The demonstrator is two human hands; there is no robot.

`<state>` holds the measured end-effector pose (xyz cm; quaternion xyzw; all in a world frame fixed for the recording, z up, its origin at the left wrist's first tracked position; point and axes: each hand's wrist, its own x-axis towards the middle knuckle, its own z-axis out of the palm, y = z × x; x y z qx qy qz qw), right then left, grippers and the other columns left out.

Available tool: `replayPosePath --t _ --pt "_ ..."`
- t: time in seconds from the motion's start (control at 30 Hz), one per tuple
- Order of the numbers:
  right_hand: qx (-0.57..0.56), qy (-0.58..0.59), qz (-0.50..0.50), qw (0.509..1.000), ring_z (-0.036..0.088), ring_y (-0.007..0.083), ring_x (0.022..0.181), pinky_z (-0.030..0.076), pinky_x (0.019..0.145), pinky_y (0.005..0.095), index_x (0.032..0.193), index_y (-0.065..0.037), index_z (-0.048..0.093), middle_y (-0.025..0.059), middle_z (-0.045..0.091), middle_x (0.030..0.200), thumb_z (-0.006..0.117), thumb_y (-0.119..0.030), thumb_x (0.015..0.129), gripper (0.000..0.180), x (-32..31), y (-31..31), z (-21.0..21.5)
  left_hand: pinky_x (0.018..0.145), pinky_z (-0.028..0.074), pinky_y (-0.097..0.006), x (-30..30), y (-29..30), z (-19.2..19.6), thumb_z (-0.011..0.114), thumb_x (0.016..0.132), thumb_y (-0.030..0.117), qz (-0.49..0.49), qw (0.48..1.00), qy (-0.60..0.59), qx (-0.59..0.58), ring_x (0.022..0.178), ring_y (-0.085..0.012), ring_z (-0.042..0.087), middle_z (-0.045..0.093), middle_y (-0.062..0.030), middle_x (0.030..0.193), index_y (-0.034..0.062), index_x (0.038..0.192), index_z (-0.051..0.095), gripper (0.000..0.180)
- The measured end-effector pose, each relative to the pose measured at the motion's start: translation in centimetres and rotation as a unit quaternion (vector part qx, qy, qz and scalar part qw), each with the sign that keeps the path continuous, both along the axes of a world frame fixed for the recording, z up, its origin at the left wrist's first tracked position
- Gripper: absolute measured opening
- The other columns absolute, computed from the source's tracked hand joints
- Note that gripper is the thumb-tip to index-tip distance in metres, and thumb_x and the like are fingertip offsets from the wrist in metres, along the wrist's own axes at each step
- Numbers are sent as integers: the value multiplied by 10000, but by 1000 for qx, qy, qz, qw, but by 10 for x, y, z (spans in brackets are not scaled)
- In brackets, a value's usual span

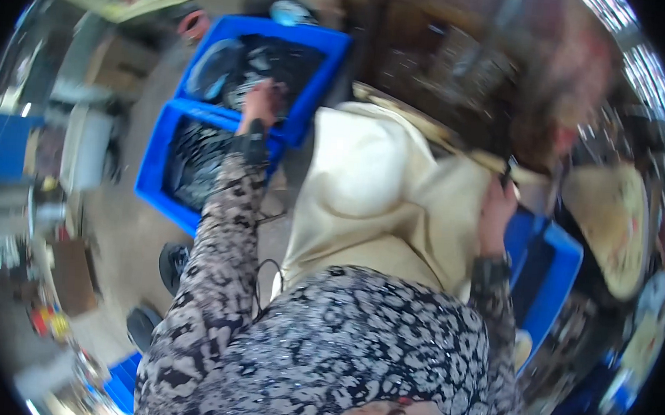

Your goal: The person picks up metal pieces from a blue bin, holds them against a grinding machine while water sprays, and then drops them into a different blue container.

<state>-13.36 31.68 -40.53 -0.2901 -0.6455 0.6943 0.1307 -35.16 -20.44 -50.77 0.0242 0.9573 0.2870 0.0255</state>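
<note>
My left hand (263, 101) reaches over the far blue crate (333, 61), which holds a heap of dark, shiny pieces (296, 66). Blur hides whether its fingers grip any of them. At the edge of the cream apron-like cover (359, 163) over my lap, my right hand (496, 215) is closed. A small dark thing (511, 171) pokes up from its fingers, too blurred to name. Nearer than the far crate, a second blue crate (155, 153) holds similar dark pieces (197, 163).
A wooden work surface (404, 58) with blurred items lies ahead of me. Right of my lap stands another blue bin (564, 262), close to a pale padded seat (609, 219). Dark shoes (173, 266) rest on the floor at left. A cardboard box (123, 66) stands farther off.
</note>
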Motion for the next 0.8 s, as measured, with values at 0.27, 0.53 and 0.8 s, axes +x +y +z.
replayPosePath --t 0.27,0.53,0.8 --pt "-134 34 82 987 388 31 524 284 467 197 1157 -16 587 -48 463 684 547 -84 910 260 18 20 18 700 495 -461 0 12 26 546 838 175 -179 961 161 -138 808 -415 625 651 -214 851 76 969 553 164" --pt "-181 26 131 975 467 94 580 364 533 226 1236 29 528 35 523 834 477 -79 921 337 25 26 30 475 441 -265 6 46 63 436 1014 267 310 716 -87 619 582 -128 517 535 -18 719 136 970 530 168" --pt "79 35 116 989 316 10 449 194 414 193 1077 -65 615 -96 394 604 596 -205 914 215 -73 15 130 491 412 -220 6 28 69 521 953 157 278 631 -211 692 567 -127 478 541 -60 715 50 932 564 117"
